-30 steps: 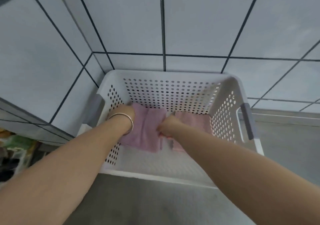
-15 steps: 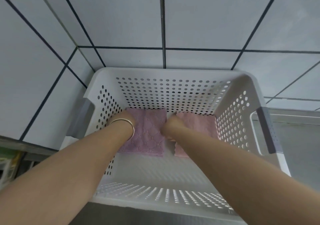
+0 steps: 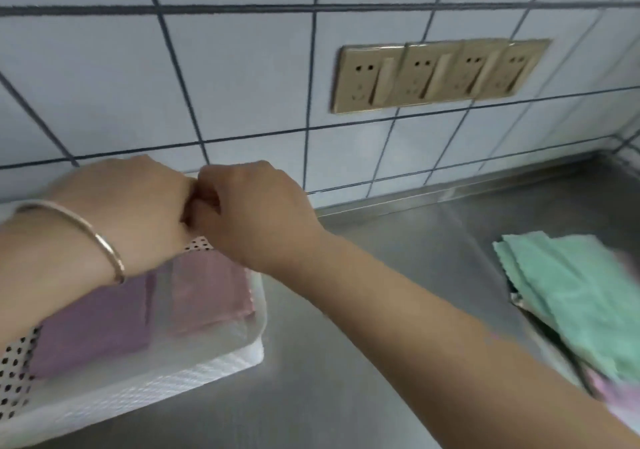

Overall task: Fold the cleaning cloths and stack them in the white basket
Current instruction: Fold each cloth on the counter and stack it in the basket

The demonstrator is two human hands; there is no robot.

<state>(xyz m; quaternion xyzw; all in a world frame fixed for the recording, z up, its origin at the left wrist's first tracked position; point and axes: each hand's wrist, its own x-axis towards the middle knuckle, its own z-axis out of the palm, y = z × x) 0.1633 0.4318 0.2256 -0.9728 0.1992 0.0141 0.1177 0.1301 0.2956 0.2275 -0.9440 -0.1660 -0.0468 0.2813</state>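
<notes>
Both hands, right hand (image 3: 256, 213) and left hand (image 3: 128, 206), hang loosely curled and empty above the white basket (image 3: 194, 372); off right, the green cloth (image 3: 571, 296) looks light and floppy, best pinched by corners.

white basket (image 3: 207, 372) cut off left, fingers of both hands hidden, green cloths (image 3: 581, 296) blurred

Two folded pink cloths (image 3: 204, 293) are counted in one white basket (image 3: 214, 369). One green cloth (image 3: 575, 296) is seen, four wall sockets (image 3: 436, 74), two hands (image 3: 256, 213), and one bracelet (image 3: 104, 244).
</notes>
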